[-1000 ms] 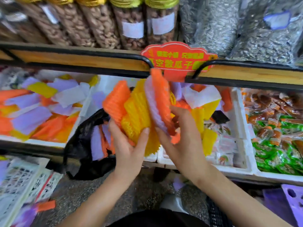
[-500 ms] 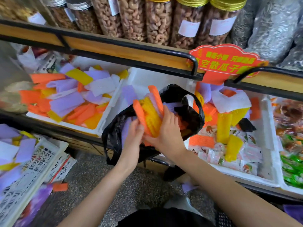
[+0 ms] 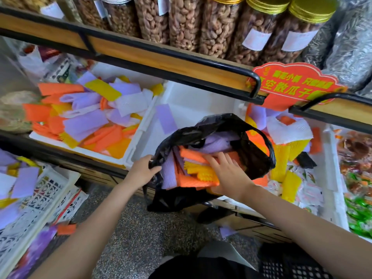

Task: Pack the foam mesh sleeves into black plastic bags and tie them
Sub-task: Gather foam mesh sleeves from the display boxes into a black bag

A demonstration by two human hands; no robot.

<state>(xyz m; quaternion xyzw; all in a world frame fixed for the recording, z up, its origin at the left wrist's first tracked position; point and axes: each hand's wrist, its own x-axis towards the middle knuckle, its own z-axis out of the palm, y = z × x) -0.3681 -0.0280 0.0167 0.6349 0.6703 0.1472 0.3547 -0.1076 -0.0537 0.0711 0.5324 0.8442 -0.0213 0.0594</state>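
Several white bins (image 3: 193, 101); left fingers (image 3: 150, 159) grip bag (image 3: 255, 158), right fingers (image 3: 221, 158) spread on sleeves (image 3: 193, 179).

floor (image 3: 141, 238): grey speckled stone | wooden shelf (image 3: 124, 51) edged with a black metal rail (image 3: 256, 85) | up top, clear nut jars (image 3: 181, 23) with gold lids | red sign (image 3: 296, 87) hanging off the rail | white foam bins (image 3: 201, 101) underneath | soft even light

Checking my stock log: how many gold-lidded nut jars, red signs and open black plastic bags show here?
Gold-lidded nut jars: 3
Red sign: 1
Black plastic bag, open: 1
Total: 5
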